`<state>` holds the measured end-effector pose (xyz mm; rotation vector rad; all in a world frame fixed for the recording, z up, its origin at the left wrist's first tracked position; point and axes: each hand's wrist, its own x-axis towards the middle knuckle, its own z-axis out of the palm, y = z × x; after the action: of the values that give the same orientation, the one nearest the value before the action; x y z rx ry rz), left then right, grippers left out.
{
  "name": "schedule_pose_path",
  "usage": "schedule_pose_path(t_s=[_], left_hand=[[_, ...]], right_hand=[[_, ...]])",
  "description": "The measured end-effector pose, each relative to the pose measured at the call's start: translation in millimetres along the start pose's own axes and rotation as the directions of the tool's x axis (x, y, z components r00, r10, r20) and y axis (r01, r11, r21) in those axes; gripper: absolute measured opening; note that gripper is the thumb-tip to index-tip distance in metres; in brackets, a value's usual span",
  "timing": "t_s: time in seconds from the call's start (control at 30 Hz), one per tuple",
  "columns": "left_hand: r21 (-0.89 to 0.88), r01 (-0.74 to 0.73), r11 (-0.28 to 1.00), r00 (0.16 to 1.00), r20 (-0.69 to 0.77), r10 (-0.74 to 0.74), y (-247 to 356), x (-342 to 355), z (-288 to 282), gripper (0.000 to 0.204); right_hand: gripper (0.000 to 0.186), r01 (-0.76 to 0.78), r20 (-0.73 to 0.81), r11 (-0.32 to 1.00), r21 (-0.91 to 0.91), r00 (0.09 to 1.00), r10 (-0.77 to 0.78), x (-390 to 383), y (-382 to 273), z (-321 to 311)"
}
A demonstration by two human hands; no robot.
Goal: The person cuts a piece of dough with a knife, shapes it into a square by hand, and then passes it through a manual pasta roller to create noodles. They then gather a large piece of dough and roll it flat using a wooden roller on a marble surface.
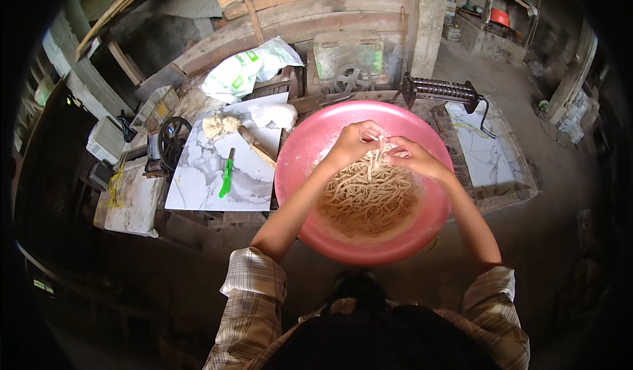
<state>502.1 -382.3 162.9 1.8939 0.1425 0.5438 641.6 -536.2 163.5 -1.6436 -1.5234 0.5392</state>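
Observation:
A big pink basin [297, 152] sits in front of me, holding a heap of pale fresh noodles [369, 195] dusted with flour. My left hand [353, 142] and my right hand [412, 159] are both over the far side of the heap, fingers pinched on a few noodle strands [378, 147] lifted between them. Both forearms reach in from the lower edge, sleeves rolled up.
A white marble-patterned slab [198, 179] lies left of the basin with a green-handled knife [226, 177], a wooden rolling pin [256, 146] and a lump of dough [219, 125]. A white sack [247, 70] and a hand-cranked roller [440, 91] lie behind. A second slab [484, 152] lies to the right.

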Motion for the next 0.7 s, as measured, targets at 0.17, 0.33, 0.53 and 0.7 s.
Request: schedule_pose_path(t_s=[0.17,0.33,0.53,0.7], left_hand=[[0.085,0.031,0.996,0.999,-0.045,-0.027,23.2,3.3,11.2,0.013],[0.155,0.023,0.988,0.996,-0.094,-0.009,27.7,-2.6,5.7,0.015],[0.21,0.057,0.976,0.996,-0.075,-0.042,35.9,-7.6,7.9,0.018],[0.317,0.119,0.941,0.992,-0.003,-0.124,21.6,-18.5,-0.2,0.021]], right_hand=[[0.026,-0.207,0.122,0.846,0.492,0.978,0.168,4.2,7.0,-1.6],[0.014,-0.326,0.177,0.753,0.571,0.945,0.275,5.9,-7.9,-11.6],[0.007,-0.175,0.105,0.889,0.424,0.984,0.143,4.7,1.1,-18.6],[0.009,-0.132,-0.002,0.888,0.441,0.989,0.148,7.1,-2.1,-21.9]])
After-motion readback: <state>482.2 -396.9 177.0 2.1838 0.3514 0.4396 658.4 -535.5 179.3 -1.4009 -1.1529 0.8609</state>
